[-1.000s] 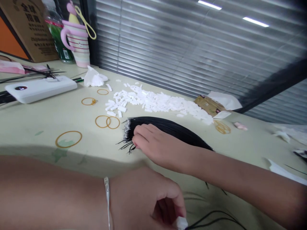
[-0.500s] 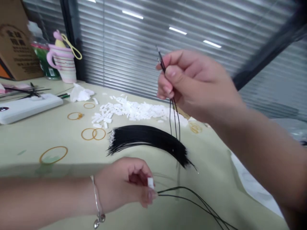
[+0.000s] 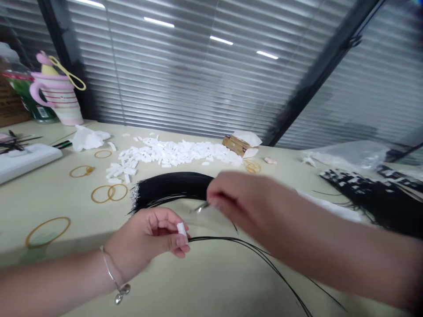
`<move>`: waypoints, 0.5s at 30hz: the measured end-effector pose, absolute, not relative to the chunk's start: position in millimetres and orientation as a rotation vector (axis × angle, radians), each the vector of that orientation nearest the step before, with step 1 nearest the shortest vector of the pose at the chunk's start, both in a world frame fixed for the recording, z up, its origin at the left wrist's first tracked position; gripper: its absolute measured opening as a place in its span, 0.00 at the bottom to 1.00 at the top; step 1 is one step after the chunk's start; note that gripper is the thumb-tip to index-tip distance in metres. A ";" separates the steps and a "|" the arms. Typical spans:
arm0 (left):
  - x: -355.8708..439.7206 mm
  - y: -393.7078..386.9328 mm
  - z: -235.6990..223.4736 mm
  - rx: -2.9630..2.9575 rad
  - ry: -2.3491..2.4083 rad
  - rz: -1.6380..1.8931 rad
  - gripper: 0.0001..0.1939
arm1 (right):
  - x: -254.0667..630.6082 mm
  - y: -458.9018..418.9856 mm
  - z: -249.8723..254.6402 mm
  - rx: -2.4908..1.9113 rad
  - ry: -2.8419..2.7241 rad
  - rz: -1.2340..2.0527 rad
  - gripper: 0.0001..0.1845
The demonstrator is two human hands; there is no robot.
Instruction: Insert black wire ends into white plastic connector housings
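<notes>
Between thumb and fingers, my left hand (image 3: pixel 158 233) pinches a small white connector housing (image 3: pixel 181 230). Thin black wires (image 3: pixel 238 240) run out of it to the right and curve down over the table. My right hand (image 3: pixel 238 198), blurred by motion, is closed on a few black wires whose bare metal tips (image 3: pixel 200 207) point left, a little above and to the right of the housing and apart from it. Behind both hands lies a thick bundle of black wires (image 3: pixel 175 182) with shiny metal terminals at its left end; my right hand hides its right end.
A heap of white housings (image 3: pixel 178 152) spreads along the back, beside a brown packet (image 3: pixel 236 144). Rubber bands (image 3: pixel 48 231) lie at left, near a white device (image 3: pixel 29 160), crumpled tissue (image 3: pixel 87 137), a cup (image 3: pixel 62 99) and a bottle (image 3: pixel 24 92). Finished-looking wire assemblies (image 3: pixel 370 198) lie at right.
My right hand has come down from high up, bringing the wire tips close to the housing in my left hand. The view has shifted right, showing more of the table there.
</notes>
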State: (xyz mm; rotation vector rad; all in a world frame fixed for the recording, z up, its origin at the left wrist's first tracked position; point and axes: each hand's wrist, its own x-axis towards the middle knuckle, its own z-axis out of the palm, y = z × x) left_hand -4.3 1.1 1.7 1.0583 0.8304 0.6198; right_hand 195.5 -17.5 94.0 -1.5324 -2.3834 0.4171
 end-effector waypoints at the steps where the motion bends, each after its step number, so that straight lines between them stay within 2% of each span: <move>1: -3.9 0.8 1.8 1.065 0.821 0.615 0.09 | 189.5 -20.4 79.9 -1.540 -2.404 0.438 0.14; 4: -3.0 0.2 2.2 1.062 0.795 0.597 0.06 | 178.7 -20.8 54.9 -1.518 -2.454 0.532 0.13; 7: -3.5 -0.3 1.8 1.028 0.784 0.583 0.05 | 179.8 -18.2 50.6 -1.475 -2.466 0.572 0.14; 12: -4.8 -0.9 2.0 1.010 0.804 0.586 0.04 | 185.8 -18.8 50.9 -1.559 -2.532 0.524 0.12; 15: -4.3 0.0 3.1 1.012 0.801 0.574 0.03 | 187.9 -18.2 46.8 -1.455 -2.564 0.459 0.12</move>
